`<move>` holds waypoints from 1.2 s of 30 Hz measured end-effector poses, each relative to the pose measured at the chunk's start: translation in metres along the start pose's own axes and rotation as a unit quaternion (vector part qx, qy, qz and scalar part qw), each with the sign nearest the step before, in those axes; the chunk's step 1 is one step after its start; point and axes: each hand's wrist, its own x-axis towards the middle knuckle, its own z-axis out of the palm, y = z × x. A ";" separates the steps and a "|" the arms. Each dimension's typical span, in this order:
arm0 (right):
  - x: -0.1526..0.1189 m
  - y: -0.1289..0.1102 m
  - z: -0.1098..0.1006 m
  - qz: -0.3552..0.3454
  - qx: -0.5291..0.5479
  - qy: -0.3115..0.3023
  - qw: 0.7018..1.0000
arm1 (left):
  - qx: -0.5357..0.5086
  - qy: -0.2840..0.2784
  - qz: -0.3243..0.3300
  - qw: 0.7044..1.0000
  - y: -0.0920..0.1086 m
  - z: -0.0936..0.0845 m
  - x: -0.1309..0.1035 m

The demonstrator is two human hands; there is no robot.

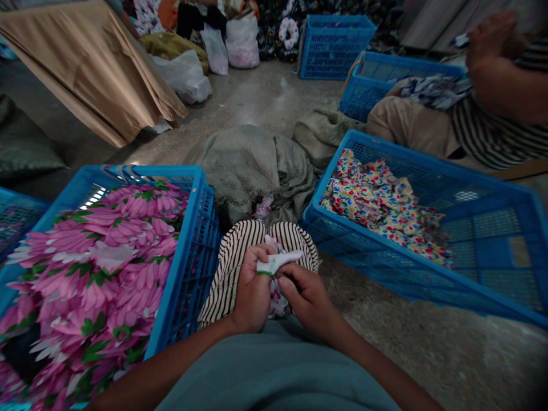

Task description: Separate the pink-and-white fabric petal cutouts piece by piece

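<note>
Both my hands meet over my lap on a small white fabric piece [278, 261] with a green edge. My left hand [253, 291] is closed, pinching its left end between thumb and fingers. At the other side, my right hand [302, 288] is closed too, its fingertips gripping the piece from below. A bit of pink-and-white fabric [277, 302] hangs between the hands, partly hidden by them. Striped cloth [231, 257] covers my knees. To my left, a blue crate [199, 200] is heaped with pink petal-shaped fabric pieces [124, 251] with green tips.
On the right stands a blue crate [428, 165] part-filled with colourful printed fabric [381, 205]. A grey-green sack [257, 165] slumps before my knees. A co-worker's arm [505, 85] is at the upper right. More crates [336, 48] and white bags [242, 43] stand behind.
</note>
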 end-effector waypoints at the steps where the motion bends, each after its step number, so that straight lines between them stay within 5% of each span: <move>1: 0.000 0.000 0.000 0.004 -0.006 -0.005 1.000 | 0.005 -0.002 0.000 1.000 0.000 0.000 0.000; 36: 0.001 -0.009 -0.005 0.008 -0.059 -0.053 0.997 | 0.042 0.005 -0.010 0.999 0.000 -0.004 0.002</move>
